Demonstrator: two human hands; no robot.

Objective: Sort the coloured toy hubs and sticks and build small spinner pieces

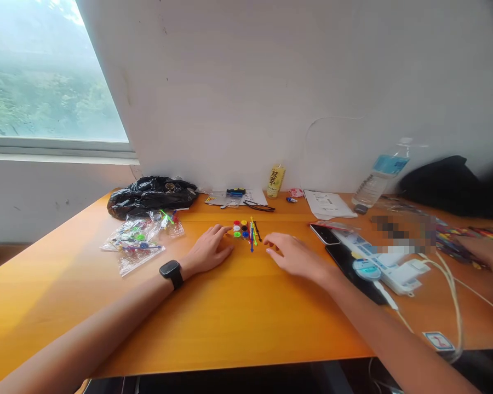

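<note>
Orange table (238, 317) bears colored discs (240, 229), sticks (253, 234), phone (324, 234).

small coloured discs (240, 229), thin coloured sticks (253, 232) beside, flat on table

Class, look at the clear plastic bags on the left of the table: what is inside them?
Through the bags show small coloured sticks and round pieces, green, blue and red. Their number is unclear: the crinkled plastic and overlapping bags hide some.

Just beyond the left hand (208, 250) fingertips, the coloured discs (240, 229) and thin sticks (253, 233) are too small to identify. Right of the right hand (292, 255) fingers, a pixelated patch (402, 234) hides the table (230, 306) there; another person's hand (491, 257) is cut off by the right edge.
</note>
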